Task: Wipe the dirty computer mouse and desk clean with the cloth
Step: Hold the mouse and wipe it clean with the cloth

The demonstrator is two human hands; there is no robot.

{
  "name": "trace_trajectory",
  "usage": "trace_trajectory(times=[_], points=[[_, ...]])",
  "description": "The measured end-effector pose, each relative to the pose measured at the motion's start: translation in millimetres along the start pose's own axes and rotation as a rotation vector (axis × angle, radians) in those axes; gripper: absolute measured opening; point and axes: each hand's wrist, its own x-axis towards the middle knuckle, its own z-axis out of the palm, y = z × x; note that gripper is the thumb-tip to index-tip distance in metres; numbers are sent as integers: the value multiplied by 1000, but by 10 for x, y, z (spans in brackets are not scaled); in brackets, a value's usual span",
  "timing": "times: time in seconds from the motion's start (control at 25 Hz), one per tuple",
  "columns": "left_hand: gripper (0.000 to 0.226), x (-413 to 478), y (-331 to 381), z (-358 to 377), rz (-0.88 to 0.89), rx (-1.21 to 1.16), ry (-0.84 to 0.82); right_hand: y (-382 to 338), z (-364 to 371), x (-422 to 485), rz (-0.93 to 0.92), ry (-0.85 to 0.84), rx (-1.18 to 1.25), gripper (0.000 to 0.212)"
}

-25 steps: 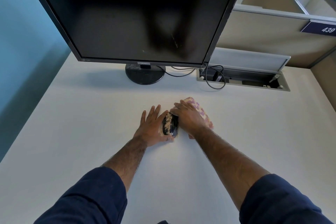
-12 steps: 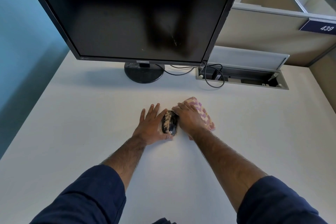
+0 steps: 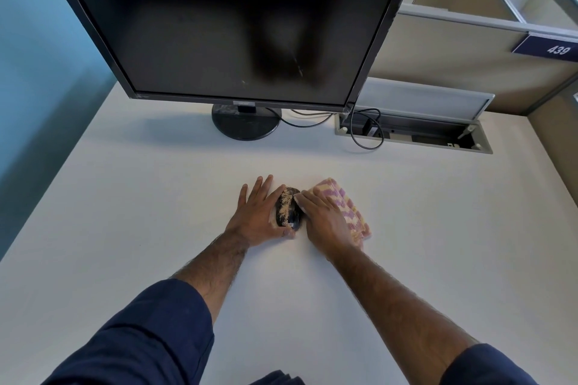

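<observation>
- Head view: one white desk [image 3: 125, 228] fills the scene, and every other thing is borne on it.
- One dark monitor [image 3: 219, 25] is seen at the far left, with one round stand [image 3: 245, 126] under it.
- One open cable tray [image 3: 413, 134] is set into the desk at the far right, and a black cable [image 3: 364, 137] is looped over its edge.
- Two dark blue sleeves [image 3: 140, 337] are seen at the near edge, one on each arm.
- One pink and yellow checked cloth [image 3: 347, 209] is laid flat near the middle of the desk, just right of the mouse, and is partly covered by the right hand [image 3: 325, 222].
- The right fingers [image 3: 305, 198] are held straight and pressed together on the cloth, with the tips touching the mouse's right side.
- The left hand [image 3: 256, 216] is laid on the desk against the mouse's left side. Its fingers [image 3: 259, 187] are straight and slightly spread, and the thumb is bent round the mouse's near end.
- One black mouse [image 3: 292, 216] is held between the two hands, and a band of pale crumbs [image 3: 284, 206] is spread along its top.
</observation>
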Motion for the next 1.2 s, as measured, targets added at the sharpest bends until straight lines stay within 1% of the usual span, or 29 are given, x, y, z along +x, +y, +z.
trace_trajectory(times=[0.12,0.2,0.36,0.44,0.52,0.68,0.84,1.0,1.2], points=[[128,-7,11,-9,5,-6,6,-2,-16,-227,-107,72,15,51],[127,-16,20,-19,4,-11,4,52,-51,-292,-134,115,37,50],[126,-24,35,-35,-9,-17,-17,68,-101,-133,44,155,133,49],[126,-27,49,-47,-15,1,-28,42,-97,-1,84,134,134,48],[125,-29,56,-57,-17,6,-32,-3,-94,98,87,106,126,49],[126,-28,58,-66,-15,-4,-31,-44,-51,61,-45,88,71,49],[125,-33,45,-52,-10,-11,-23,-19,63,-96,-41,70,61,46],[125,-27,37,-38,-6,-9,-10,-82,131,-261,-45,94,27,51],[125,-20,31,-16,0,2,6,-103,185,-443,-101,117,-36,57]])
